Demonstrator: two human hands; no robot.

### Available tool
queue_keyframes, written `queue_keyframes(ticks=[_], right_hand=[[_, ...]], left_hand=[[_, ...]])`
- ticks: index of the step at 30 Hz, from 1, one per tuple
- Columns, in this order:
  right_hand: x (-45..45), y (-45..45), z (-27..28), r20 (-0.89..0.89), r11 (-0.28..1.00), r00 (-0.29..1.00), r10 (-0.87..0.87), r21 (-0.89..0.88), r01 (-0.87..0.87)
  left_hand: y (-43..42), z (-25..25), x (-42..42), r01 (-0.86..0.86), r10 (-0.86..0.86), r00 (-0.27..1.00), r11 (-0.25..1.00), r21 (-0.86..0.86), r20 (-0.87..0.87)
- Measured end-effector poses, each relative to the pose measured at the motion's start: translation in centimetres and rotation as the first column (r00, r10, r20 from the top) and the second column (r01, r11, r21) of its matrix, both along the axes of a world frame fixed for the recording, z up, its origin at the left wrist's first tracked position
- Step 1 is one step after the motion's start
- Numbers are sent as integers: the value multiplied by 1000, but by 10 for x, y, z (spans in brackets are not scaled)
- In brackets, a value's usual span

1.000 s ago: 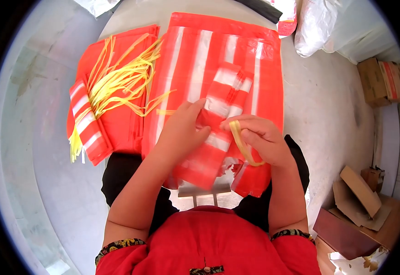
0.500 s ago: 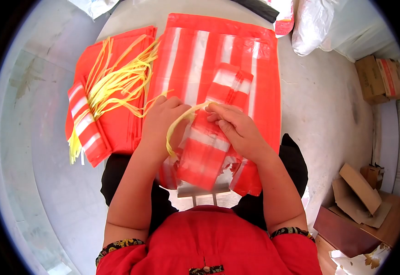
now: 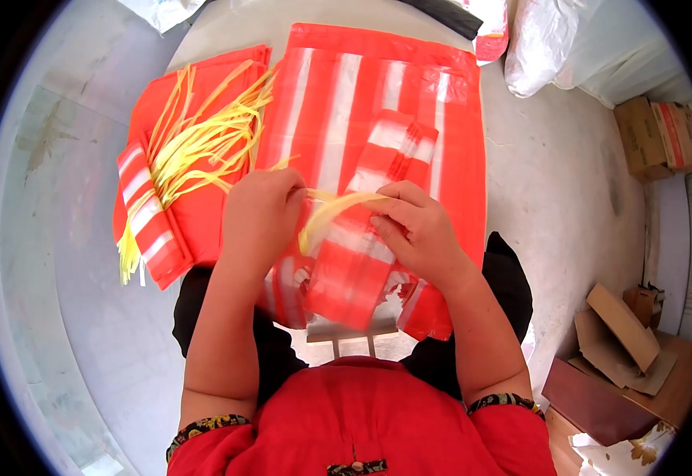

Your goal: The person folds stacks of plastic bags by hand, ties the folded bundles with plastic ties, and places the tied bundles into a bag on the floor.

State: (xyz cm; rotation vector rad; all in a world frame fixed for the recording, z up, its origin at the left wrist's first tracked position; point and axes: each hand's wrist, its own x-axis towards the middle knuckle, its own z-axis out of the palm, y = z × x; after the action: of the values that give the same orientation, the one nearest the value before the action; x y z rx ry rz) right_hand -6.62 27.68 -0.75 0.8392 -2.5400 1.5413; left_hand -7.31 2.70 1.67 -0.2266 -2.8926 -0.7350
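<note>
A yellow strip (image 3: 334, 213) stretches between my hands above a folded red-and-white striped bundle (image 3: 355, 258). My right hand (image 3: 413, 226) pinches the strip's right end over the bundle's right side. Left of the bundle, my left hand (image 3: 262, 210) is closed with the strip's other end at its fingers. The bundle lies slanted on a larger flat striped sheet stack (image 3: 322, 103). More yellow strips (image 3: 211, 139) lie loose on a red stack (image 3: 151, 103) at the left, beside a rolled striped bundle (image 3: 151, 214).
The pale round table (image 3: 227, 28) carries the stacks. A black object (image 3: 445, 16) and a white plastic bag (image 3: 540, 47) are at the top right. Cardboard boxes (image 3: 647, 139) stand at the far right, with an opened carton (image 3: 619, 341) below them.
The yellow strip has gone from hanging at my right hand to spanning both hands across the bundle. My left hand has left the bundle and moved left; my right hand first moved left, then slightly right.
</note>
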Motion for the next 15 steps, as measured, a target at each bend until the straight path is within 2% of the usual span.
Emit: queue_keyframes(ticks=[3, 6, 8, 11, 15], right_hand=[[1, -4, -1, -69, 999, 997, -32, -14, 31], [2, -8, -3, -123, 997, 990, -74, -45, 69], [-1, -10, -4, -193, 997, 978, -81, -33, 76], [-5, -13, -4, -320, 991, 947, -21, 120, 63], [-2, -23, -12, -314, 980, 949, -40, 170, 98]], left_hand=[[-3, 10, 2, 24, -28, 999, 995, 98, 32], [-5, 5, 4, 130, -190, 976, 898, 419, 106], [-2, 2, 5, 208, -289, 952, 859, 467, 106], [6, 3, 7, 270, -385, 917, 796, 542, 107], [15, -3, 6, 343, -452, 891, 726, 596, 37]])
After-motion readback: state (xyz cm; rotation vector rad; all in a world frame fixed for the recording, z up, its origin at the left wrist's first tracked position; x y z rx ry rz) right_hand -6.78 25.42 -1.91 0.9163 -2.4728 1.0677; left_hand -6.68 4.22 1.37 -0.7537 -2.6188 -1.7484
